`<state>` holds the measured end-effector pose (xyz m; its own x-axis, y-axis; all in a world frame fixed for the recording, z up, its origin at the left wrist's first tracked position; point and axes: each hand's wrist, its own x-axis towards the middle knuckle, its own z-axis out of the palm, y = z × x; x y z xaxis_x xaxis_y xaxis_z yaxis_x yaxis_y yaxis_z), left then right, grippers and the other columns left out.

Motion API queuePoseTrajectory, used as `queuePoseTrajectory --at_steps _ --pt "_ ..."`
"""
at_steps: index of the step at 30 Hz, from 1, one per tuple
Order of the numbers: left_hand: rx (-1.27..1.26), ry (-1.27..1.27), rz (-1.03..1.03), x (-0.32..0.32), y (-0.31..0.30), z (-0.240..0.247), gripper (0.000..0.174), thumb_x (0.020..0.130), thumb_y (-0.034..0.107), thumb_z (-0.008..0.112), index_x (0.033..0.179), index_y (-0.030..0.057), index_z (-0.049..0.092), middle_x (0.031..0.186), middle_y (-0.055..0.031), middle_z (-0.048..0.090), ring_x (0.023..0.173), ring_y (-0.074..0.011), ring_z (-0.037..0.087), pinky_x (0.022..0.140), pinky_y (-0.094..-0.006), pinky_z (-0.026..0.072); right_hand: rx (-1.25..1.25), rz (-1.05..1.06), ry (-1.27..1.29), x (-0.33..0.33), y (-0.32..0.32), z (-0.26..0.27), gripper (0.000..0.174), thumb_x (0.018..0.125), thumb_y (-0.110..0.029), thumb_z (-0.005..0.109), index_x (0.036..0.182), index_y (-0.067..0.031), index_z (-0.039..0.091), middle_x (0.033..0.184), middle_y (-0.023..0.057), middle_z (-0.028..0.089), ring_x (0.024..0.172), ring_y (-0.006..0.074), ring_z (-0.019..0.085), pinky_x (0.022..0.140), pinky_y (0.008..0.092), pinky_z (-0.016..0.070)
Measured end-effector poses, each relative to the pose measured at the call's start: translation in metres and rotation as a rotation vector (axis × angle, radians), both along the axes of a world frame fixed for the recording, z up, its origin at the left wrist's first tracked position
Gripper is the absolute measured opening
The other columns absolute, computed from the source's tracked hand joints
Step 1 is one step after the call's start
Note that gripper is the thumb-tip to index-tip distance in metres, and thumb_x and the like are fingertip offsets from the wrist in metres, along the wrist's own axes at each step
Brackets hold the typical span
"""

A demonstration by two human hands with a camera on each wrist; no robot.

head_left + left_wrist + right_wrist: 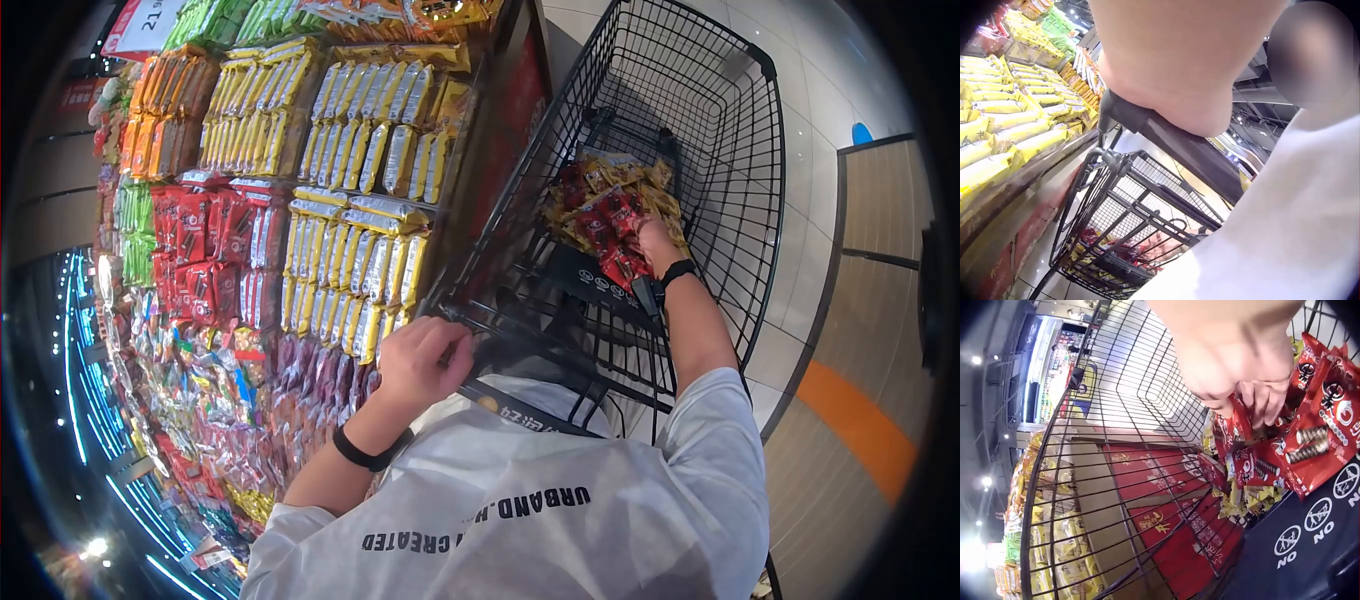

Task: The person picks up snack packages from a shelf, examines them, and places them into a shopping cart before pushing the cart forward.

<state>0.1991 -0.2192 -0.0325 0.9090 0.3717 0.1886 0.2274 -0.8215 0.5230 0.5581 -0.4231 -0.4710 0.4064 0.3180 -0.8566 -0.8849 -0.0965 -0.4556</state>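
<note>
My right hand reaches down into a black wire shopping cart. Its fingers pinch a shiny red snack packet on top of a pile, as the right wrist view shows. Other red packets printed with dark rolled snacks lie beside it, with yellow packets underneath and around. My left hand is curled at the left end of the cart handle. In the left wrist view it grips this bar from above, with the fingertips hidden.
Left of the cart stands a long display with rows of yellow-wrapped snacks, red packets and loose wrapped sweets. A dark child-seat flap with warning symbols is near the pile. Wooden panelling lies to the right.
</note>
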Motion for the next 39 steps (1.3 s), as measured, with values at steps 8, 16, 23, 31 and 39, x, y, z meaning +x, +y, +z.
queuePoseTrajectory --at_steps 8,16,23,31,39 --pt "-0.003 -0.05 0.014 -0.002 0.001 0.0 0.009 0.075 0.003 0.072 0.081 0.007 0.066 0.068 -0.006 0.063 0.055 -0.0235 0.061 0.049 -0.0339 0.0467 -0.18 0.486 -0.291 -0.005 0.002 0.066 0.023 0.097 -0.032 0.065 0.101 -0.0094 0.063 0.079 0.0045 0.062 0.06 0.0173 0.058 0.052 0.0344 0.0456" --pt "-0.06 -0.198 0.03 -0.012 0.005 -0.001 0.01 0.077 0.008 0.073 0.083 0.0094 0.065 0.071 -0.005 0.063 0.062 -0.0256 0.064 0.054 -0.0369 0.0509 -0.174 0.542 -0.262 0.003 0.006 0.12 0.02 0.096 -0.028 0.055 0.103 -0.0096 0.06 0.078 0.0051 0.065 0.057 0.0161 0.061 0.043 0.0289 0.0446" --pt "-0.479 -0.222 0.059 -0.027 0.018 -0.001 0.01 0.089 0.012 0.07 0.095 0.0033 0.068 0.08 -0.0097 0.066 0.068 -0.0237 0.064 0.061 -0.0336 0.052 -0.057 0.529 -0.257 -0.01 0.017 0.203 0.02 0.099 -0.028 0.058 0.105 -0.009 0.056 0.093 0.0071 0.067 0.077 0.0182 0.065 0.062 0.031 0.0529" --pt "-0.371 -0.454 0.487 -0.079 0.089 0.019 0.009 0.094 0.009 0.065 0.095 0.0003 0.068 0.084 -0.0101 0.067 0.072 -0.0177 0.063 0.068 -0.0308 0.0519 0.048 0.547 -0.347 -0.04 0.027 0.287 0.025 0.101 -0.028 0.055 0.111 -0.0046 0.056 0.095 0.0086 0.067 0.083 0.0194 0.065 0.07 0.0315 0.0537" --pt "0.358 -0.464 1.064 -0.201 0.222 0.051 0.033 0.082 0.018 0.077 0.107 0.0016 0.061 0.108 -0.0151 0.059 0.105 -0.0319 0.06 0.092 -0.0406 0.0491 0.128 0.507 -0.374 -0.067 0.02 0.339 0.03 0.1 -0.028 0.058 0.115 -0.0021 0.055 0.101 0.0099 0.064 0.086 0.0198 0.065 0.074 0.0321 0.0529"
